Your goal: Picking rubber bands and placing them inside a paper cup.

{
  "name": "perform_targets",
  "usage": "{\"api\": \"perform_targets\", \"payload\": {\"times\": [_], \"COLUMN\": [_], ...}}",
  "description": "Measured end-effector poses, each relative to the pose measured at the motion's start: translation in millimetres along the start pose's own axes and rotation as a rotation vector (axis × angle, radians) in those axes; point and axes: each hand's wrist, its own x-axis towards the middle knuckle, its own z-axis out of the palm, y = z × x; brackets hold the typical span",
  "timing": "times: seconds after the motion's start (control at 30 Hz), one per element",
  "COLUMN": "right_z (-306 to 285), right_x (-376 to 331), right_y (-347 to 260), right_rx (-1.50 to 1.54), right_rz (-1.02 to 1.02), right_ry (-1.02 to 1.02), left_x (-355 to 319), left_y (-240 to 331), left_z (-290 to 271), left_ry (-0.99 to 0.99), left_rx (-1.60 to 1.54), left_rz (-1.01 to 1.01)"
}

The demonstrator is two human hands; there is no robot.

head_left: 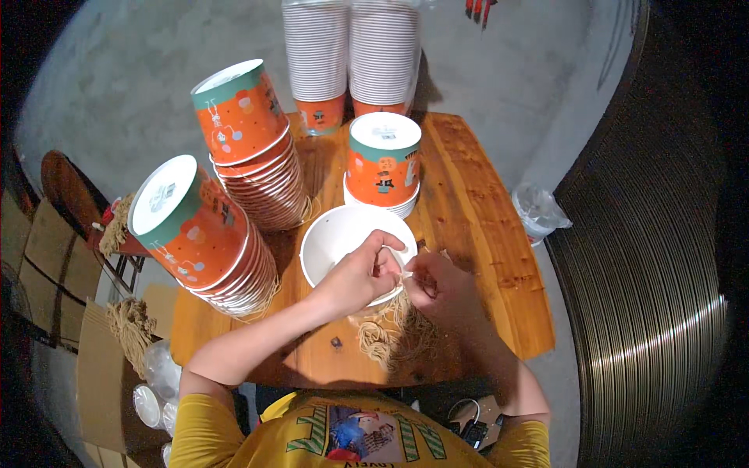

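View from the head camera, looking down on a small wooden counter (476, 234). The left hand (355, 277) is resting on the near rim of a white bowl (335, 238), its grip clenched on a thin pale string (394, 253) at the rim. The right hand (437, 287) is lying just beside the left, at the bowl's right edge, its fingertips pinching the same string. The bowl is sitting open side up near the middle of the counter, close to the person's chest. A bundle of tan strings (390, 331) is lying on the counter under and just in front of the two hands, touching the bowl's near side.

Stacks of orange bowls are standing around the white bowl: a leaning stack (199, 234) to the left, a second leaning stack (250, 144) behind it, and a short stack (382, 164) directly behind the bowl, upside down with its white base showing. Two tall stacks (351, 54) are standing at the far edge. A clear plastic bag (538, 210) is lying on the floor to the right of the counter. More string bundles (133, 327) are lying on cardboard to the left.
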Motion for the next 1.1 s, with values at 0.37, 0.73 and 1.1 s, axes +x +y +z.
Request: {"api": "perform_targets", "payload": {"times": [0.37, 0.73, 1.1], "right_z": [4, 3, -2], "right_x": [1, -11, -22], "right_y": [9, 19, 15], "right_rx": [0.212, 0.289, 0.152], "right_rz": [0.066, 0.154, 0.088], "right_ry": [-0.012, 0.001, 0.014], "left_x": [-5, -4, -6], "left_y": [5, 6, 8], "left_z": [1, 1, 2], "left_ry": [-0.06, 0.038, 0.078], "left_rx": [0.152, 0.395, 0.499], "left_rz": [-0.019, 0.117, 0.153]}}
